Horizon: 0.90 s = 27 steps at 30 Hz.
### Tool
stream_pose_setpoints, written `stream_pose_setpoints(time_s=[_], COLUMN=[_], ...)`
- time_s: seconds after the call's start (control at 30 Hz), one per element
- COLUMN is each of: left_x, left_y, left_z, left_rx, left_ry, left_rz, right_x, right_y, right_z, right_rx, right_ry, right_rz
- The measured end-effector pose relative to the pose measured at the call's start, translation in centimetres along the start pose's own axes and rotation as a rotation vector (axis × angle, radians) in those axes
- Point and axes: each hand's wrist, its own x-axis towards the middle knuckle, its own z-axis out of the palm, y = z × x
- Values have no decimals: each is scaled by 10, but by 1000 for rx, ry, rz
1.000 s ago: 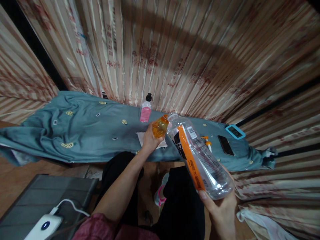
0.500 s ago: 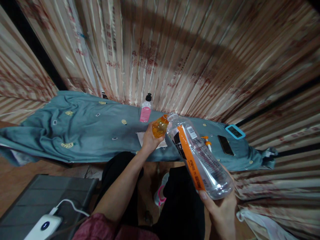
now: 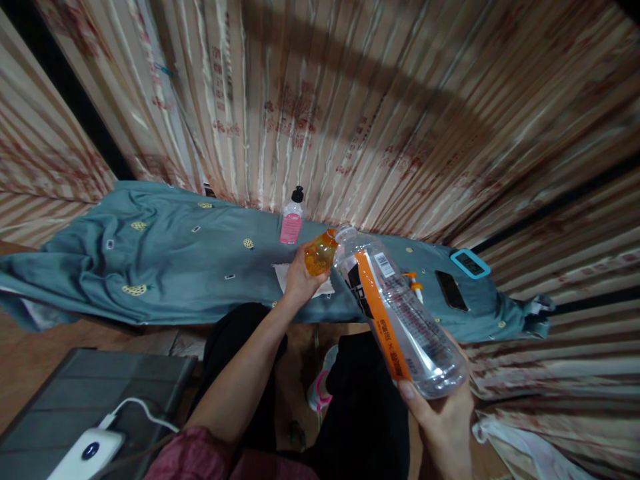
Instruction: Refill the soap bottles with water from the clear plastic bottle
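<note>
My left hand (image 3: 299, 280) is closed around a small amber see-through container (image 3: 320, 255), tilted to the right. My right hand (image 3: 443, 417) grips a large clear plastic bottle (image 3: 400, 313) with an orange label near its base. That bottle slants up and left, its uncapped neck meeting the amber container's mouth. Whether liquid passes between them cannot be made out. Beneath my left hand, a white paper tissue (image 3: 327, 288) lies on the cloth. Just beyond stands a clear bottle with a pink label and black cap (image 3: 291, 223).
A green patterned cloth (image 3: 190, 267) covers the long narrow table. To the right lie an orange-and-white item (image 3: 416, 287), a dark phone (image 3: 451, 291) and a blue-framed digital clock (image 3: 471, 264). A white power bank (image 3: 90, 455) with a cable sits on a grey surface (image 3: 75, 393). Pleated curtains hang behind.
</note>
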Motion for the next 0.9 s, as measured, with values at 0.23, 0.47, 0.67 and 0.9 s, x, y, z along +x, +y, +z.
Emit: stream_pose_setpoints(time_s=[0.23,0.47,0.67,0.9], left_x=[0,0,0,0], left_y=[0,-3,-2,-3], left_z=[0,1,1,1], left_rx=[-11,-17,10,9], left_ry=[-5,1,9,4], left_rz=[22,21,29,22], right_x=[-1,0,0,0], right_y=[2,2,1,-1], right_z=[-1,-1,-1,-2], right_rx=[24,19,-6,12], right_ry=[-9,-11,-6,-13], right_rz=[39,27,-4,19])
